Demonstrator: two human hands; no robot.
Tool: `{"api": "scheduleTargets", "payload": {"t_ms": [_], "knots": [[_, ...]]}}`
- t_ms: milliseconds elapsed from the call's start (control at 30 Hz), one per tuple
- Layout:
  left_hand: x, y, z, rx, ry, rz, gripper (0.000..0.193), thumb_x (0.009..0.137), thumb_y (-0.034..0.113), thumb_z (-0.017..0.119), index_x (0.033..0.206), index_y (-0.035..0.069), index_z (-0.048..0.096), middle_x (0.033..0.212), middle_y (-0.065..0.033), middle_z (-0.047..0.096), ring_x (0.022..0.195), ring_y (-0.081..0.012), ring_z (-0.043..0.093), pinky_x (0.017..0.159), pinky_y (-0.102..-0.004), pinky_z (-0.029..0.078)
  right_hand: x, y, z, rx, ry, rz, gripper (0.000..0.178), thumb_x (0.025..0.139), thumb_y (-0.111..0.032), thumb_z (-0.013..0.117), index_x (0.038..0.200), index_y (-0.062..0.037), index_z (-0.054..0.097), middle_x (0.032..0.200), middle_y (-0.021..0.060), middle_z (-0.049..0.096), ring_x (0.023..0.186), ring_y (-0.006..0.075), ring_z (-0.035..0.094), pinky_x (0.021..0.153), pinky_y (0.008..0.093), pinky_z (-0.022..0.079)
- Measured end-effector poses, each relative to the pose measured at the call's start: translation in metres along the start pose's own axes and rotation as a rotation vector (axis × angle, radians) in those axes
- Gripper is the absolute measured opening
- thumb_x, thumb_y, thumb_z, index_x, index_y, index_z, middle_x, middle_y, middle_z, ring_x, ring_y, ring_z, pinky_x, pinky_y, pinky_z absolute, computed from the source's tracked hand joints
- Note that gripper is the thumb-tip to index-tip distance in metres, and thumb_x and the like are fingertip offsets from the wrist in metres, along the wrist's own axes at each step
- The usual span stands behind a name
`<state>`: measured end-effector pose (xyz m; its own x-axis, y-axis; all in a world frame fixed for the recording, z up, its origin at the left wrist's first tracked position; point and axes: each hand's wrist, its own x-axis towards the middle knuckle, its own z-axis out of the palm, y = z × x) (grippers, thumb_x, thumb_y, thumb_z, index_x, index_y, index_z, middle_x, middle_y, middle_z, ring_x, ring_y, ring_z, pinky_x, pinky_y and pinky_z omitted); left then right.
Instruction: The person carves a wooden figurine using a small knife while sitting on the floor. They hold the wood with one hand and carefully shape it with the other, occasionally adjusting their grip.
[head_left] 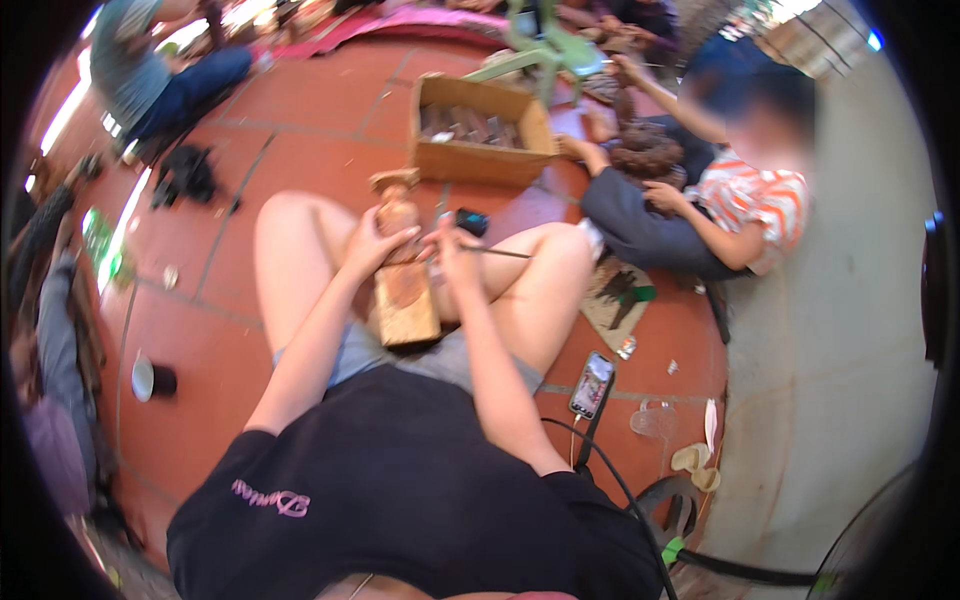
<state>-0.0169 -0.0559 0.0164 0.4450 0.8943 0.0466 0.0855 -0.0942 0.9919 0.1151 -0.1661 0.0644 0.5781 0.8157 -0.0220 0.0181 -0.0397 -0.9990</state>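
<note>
Between my bent legs stands a carved wooden figure (397, 212) with a wide, hat-like top. Its lower end is a pale, square wooden block (410, 318), turned toward me. My left hand (378, 246) wraps round the figure's middle from the left side. Close by on the right, my right hand (455, 258) is closed round a thin, dark, rod-like tool (500, 251), whose shaft sticks out to the right over my thigh. Blur hides the tool's working end, and I cannot tell whether it touches the wood.
Ahead stands a cardboard box (480, 162) of dark tools, with a small black object (470, 222) nearer me. Another person (745, 205) sits at the right with dark carved pieces. A phone (592, 385) and cable lie by my right side; a cup (152, 379) is at left.
</note>
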Motion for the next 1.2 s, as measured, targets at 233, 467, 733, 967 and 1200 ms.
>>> {"api": "scheduleTargets", "payload": {"t_ms": [233, 467, 733, 967, 1200], "knots": [[-0.002, 0.007, -0.004, 0.111, -0.039, -0.054, 0.097, 0.068, 0.039, 0.085, 0.136, -0.005, 0.033, 0.125, -0.0223, 0.055, 0.114, -0.0258, 0.056, 0.097, -0.0349, 0.045, -0.002, -0.006, -0.003, 0.096, -0.019, -0.040, 0.068, 0.091, -0.058, 0.054, 0.064, 0.0033, 0.064, 0.048, 0.0044, 0.053, 0.043, 0.0108, 0.051, 0.045, 0.0238, 0.040], [-0.004, 0.013, -0.005, -0.115, -0.028, -0.080, 0.096, 0.065, 0.028, 0.088, 0.133, -0.006, 0.030, 0.122, -0.0203, 0.052, 0.109, -0.0261, 0.057, 0.093, -0.0352, 0.049, 0.003, 0.004, -0.003, 0.110, -0.106, -0.037, 0.058, 0.094, -0.054, 0.053, 0.080, 0.0009, 0.066, 0.061, 0.0037, 0.059, 0.056, 0.0087, 0.055, 0.053, 0.0218, 0.042], [0.001, 0.013, -0.020, -0.485, 0.081, -0.202, 0.088, 0.063, 0.014, 0.081, 0.134, -0.002, 0.031, 0.121, -0.0192, 0.050, 0.108, -0.0267, 0.057, 0.090, -0.0376, 0.051, -0.005, -0.006, -0.003, 0.214, -0.242, 0.035, 0.053, 0.097, -0.049, 0.050, 0.090, 0.0012, 0.064, 0.075, 0.0073, 0.064, 0.071, 0.0136, 0.063, 0.068, 0.0278, 0.050], [-0.002, 0.027, -0.044, -0.960, -0.042, -0.330, 0.038, 0.078, 0.019, 0.068, 0.108, 0.003, 0.051, 0.085, -0.0162, 0.060, 0.069, -0.0291, 0.065, 0.061, -0.0415, 0.059, -0.011, 0.002, 0.013, 0.498, -0.434, 0.119, 0.038, 0.101, -0.036, 0.047, 0.116, -0.0024, 0.056, 0.099, 0.0080, 0.067, 0.097, 0.0192, 0.063, 0.092, 0.0362, 0.048], [-0.013, 0.023, -0.046, -1.290, -0.093, -0.436, 0.035, 0.076, 0.025, 0.066, 0.100, 0.002, 0.059, 0.084, -0.0174, 0.066, 0.074, -0.0313, 0.065, 0.070, -0.0450, 0.056, -0.037, -0.024, 0.021, 0.389, -0.448, 0.004, 0.036, 0.100, -0.024, 0.051, 0.130, -0.0036, 0.049, 0.118, 0.0114, 0.062, 0.108, 0.0208, 0.059, 0.094, 0.0360, 0.047]]}}
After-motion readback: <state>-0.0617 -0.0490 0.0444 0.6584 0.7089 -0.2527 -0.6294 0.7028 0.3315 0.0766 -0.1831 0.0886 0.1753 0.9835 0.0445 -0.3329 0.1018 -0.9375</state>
